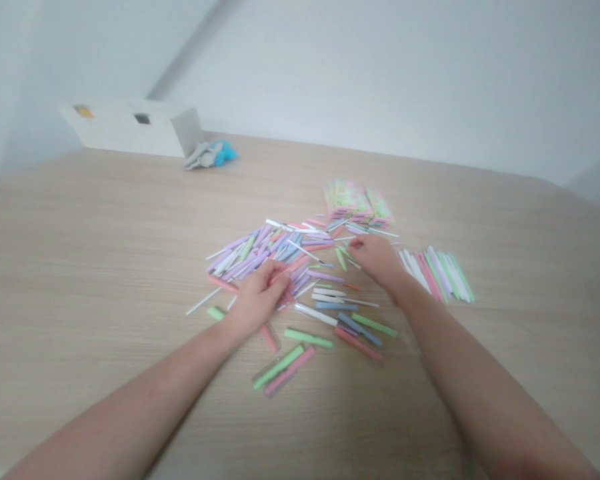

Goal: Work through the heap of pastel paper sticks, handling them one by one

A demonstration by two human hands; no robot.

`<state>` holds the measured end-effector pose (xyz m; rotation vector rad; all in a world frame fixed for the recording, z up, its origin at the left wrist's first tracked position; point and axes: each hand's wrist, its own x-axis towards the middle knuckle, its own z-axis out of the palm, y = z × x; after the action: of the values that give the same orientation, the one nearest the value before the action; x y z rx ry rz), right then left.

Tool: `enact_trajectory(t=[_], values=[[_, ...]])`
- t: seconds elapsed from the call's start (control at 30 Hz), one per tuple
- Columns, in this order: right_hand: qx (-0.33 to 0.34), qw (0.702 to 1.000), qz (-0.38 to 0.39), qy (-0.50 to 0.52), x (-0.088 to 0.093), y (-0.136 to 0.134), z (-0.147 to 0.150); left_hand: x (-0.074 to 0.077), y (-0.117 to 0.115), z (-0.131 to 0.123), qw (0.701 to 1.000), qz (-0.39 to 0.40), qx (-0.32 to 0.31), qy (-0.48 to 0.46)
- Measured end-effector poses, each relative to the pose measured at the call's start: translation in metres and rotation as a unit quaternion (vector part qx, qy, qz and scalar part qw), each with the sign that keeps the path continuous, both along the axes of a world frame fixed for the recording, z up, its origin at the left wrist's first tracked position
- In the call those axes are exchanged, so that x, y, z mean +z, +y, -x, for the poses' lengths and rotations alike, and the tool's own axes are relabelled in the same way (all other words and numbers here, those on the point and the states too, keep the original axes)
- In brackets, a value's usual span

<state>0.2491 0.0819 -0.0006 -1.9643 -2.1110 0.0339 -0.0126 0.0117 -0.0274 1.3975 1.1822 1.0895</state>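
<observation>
A loose pile of slim pastel sticks and tubes [250, 252], in purple, white, blue, pink and green, lies mid-table. My left hand [261, 293] is at the pile's near side, thumb and fingers pinched together. A pink stick [300, 263] shows right beside its fingertips; whether it is held is too blurred to tell. My right hand [377, 259] is right of the pile with its fingers curled into a pinch. Small green pieces [341, 259] lie just left of it, and anything in its fingertips is too small to make out.
Behind the pile stand stacked printed packs [355, 203]. To the right lies a row of white, pink, purple and green sticks [437, 275]. Nearer me are scattered green, pink and blue tubes [279, 367]. A white box [133, 130] and a grey-blue crumpled item [211, 155] sit back left.
</observation>
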Motion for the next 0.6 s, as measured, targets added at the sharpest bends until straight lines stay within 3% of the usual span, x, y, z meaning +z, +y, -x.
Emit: enact_trajectory(t=[0.4,0.5,0.6], values=[[0.057,0.998,0.024,-0.002,-0.009,-0.017,0.03,-0.004,0.002,0.002,0.998,-0.018,-0.035,0.041],[0.053,0.998,0.014,0.009,-0.004,-0.015,0.02,-0.003,0.002,0.002,0.998,-0.015,-0.037,0.048],[0.0,1.0,-0.011,0.018,0.006,-0.01,-0.001,-0.004,0.002,0.002,0.997,-0.021,-0.037,0.059]])
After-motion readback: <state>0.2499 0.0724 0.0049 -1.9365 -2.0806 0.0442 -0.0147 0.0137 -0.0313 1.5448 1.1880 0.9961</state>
